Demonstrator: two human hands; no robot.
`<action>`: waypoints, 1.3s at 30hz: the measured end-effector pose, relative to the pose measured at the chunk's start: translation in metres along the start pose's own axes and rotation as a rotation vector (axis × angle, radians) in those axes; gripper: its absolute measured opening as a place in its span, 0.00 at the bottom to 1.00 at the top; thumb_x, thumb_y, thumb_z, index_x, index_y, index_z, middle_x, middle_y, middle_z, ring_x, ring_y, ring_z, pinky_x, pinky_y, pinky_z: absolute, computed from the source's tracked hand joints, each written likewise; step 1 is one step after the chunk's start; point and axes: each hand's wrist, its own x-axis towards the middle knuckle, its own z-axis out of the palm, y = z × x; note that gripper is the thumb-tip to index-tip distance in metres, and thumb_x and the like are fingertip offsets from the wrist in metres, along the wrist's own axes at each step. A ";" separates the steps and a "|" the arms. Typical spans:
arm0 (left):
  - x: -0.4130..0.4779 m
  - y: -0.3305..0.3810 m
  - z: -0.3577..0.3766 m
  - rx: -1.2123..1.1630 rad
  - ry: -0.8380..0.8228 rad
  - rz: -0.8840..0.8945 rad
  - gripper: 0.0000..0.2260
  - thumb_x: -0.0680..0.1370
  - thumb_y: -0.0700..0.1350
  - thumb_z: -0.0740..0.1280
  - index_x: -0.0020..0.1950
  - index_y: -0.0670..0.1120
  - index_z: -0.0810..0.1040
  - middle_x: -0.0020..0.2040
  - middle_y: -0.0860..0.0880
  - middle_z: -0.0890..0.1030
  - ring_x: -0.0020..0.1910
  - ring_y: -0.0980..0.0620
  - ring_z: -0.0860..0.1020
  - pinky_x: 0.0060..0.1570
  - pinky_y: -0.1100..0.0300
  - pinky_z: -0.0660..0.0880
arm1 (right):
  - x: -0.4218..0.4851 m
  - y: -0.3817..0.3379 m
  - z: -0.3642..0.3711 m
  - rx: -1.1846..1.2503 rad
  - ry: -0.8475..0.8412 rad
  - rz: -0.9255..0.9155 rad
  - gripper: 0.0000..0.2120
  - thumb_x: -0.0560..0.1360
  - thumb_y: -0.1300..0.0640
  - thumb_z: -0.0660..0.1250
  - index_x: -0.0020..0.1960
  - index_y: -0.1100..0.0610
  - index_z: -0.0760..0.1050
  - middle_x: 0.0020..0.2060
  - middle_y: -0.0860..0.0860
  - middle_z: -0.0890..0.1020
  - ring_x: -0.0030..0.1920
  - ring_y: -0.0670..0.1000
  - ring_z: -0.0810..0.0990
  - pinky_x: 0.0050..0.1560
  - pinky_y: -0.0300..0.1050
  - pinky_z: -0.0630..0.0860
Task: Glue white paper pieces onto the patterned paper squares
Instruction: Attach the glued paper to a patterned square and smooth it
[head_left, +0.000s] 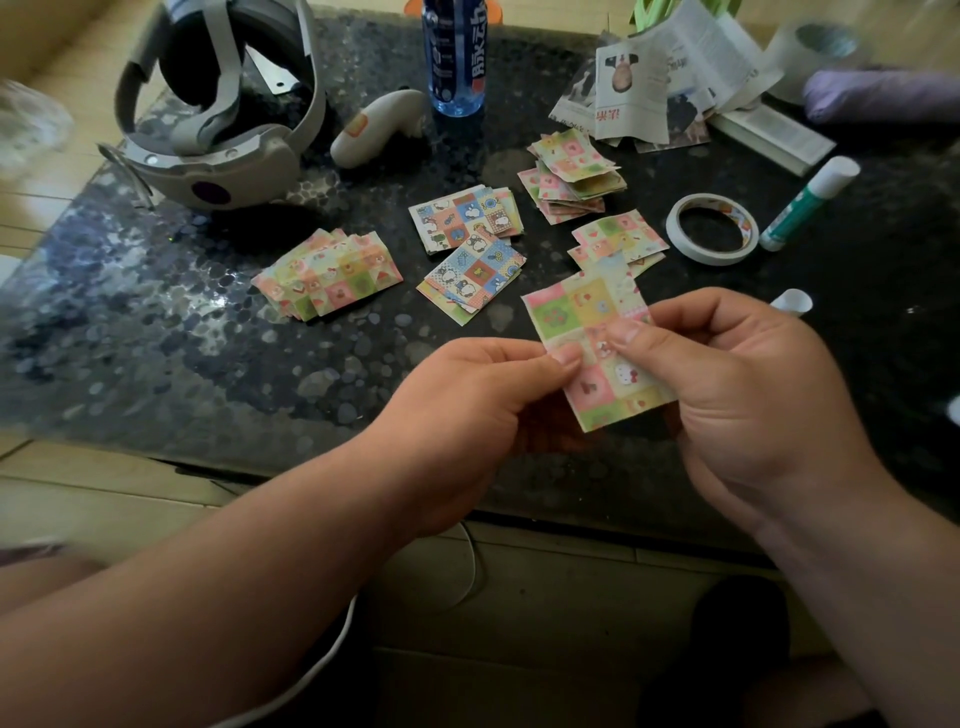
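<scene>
Both hands hold one patterned paper square (587, 332) above the dark table's near edge. My left hand (467, 410) pinches its left side between thumb and fingers. My right hand (737, 384) pinches its right side, thumb on top. Several piles of patterned squares lie on the table: a pink-green pile (327, 275) at left, two blue-orange piles (465, 215) (472, 278) in the middle, and pink-green piles (574, 176) (618, 239) at right. A green-and-white glue stick (808, 202) lies at far right. A small white paper piece (792, 300) shows just behind my right hand.
A roll of white tape (711, 228) lies beside the glue stick. A white headset (218, 104), a white controller (376, 127) and a blue bottle (454, 54) stand at the back. Torn newspaper (654, 83) and an open book (769, 130) sit at back right. A white cable (332, 660) hangs below the table.
</scene>
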 end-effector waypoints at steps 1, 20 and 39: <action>0.000 0.000 0.000 -0.004 0.004 0.005 0.11 0.80 0.43 0.66 0.44 0.40 0.86 0.47 0.40 0.86 0.43 0.47 0.83 0.43 0.55 0.81 | 0.000 0.000 0.000 -0.030 0.001 -0.018 0.06 0.66 0.59 0.78 0.37 0.52 0.82 0.39 0.57 0.87 0.42 0.58 0.88 0.44 0.57 0.84; 0.000 0.011 -0.005 0.021 0.059 0.142 0.17 0.75 0.49 0.66 0.53 0.38 0.84 0.52 0.36 0.85 0.50 0.38 0.84 0.57 0.37 0.78 | -0.007 -0.014 -0.007 -0.198 -0.126 -0.154 0.12 0.62 0.50 0.77 0.42 0.53 0.81 0.41 0.53 0.88 0.42 0.53 0.88 0.42 0.54 0.85; -0.004 0.008 0.009 -0.125 0.119 0.152 0.16 0.78 0.53 0.67 0.35 0.46 0.82 0.28 0.48 0.71 0.27 0.51 0.68 0.30 0.58 0.68 | -0.024 0.009 0.024 0.285 -0.279 0.211 0.04 0.69 0.57 0.76 0.43 0.55 0.87 0.35 0.52 0.85 0.34 0.47 0.81 0.34 0.40 0.76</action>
